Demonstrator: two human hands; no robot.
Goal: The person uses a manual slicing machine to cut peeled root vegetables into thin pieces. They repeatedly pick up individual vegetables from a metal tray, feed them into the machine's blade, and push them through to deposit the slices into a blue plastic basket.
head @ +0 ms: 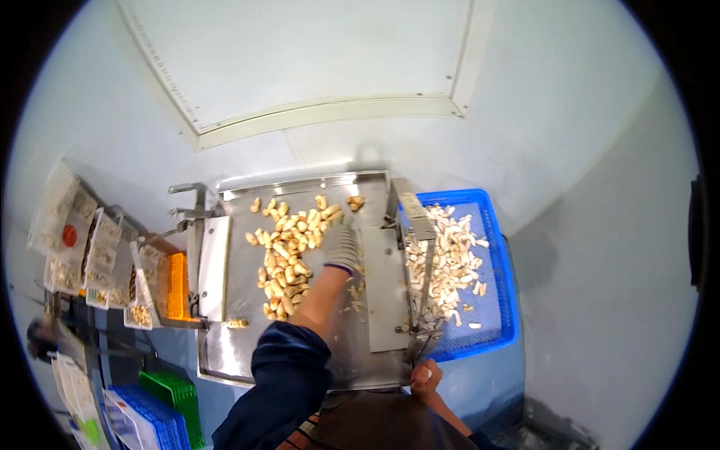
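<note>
My left hand (341, 245), in a pale striped knit glove, reaches over a stainless steel tray table (236, 354). It is at the right side of a heap of whole, cream-and-brown mushrooms (284, 242). Its fingertips are blurred, so I cannot tell whether they grip one. Bare, my right hand (426, 378) is closed around the handle end of a lever cutter (428, 281) along the table's right edge. A pale cutting board (385, 287) lies beside the cutter, with small trimmings scattered to its left. Past the blade, cut white mushroom pieces (450, 259) fill much of a blue plastic basket (509, 292).
Another lever cutter (197, 242) with a board stands at the table's left edge. Beyond it are an orange crate (178, 287) and white baskets of mushrooms (107, 247). Green crates (174, 399) and blue crates (146, 419) are stacked lower left. A wall (332, 140) rises behind the table.
</note>
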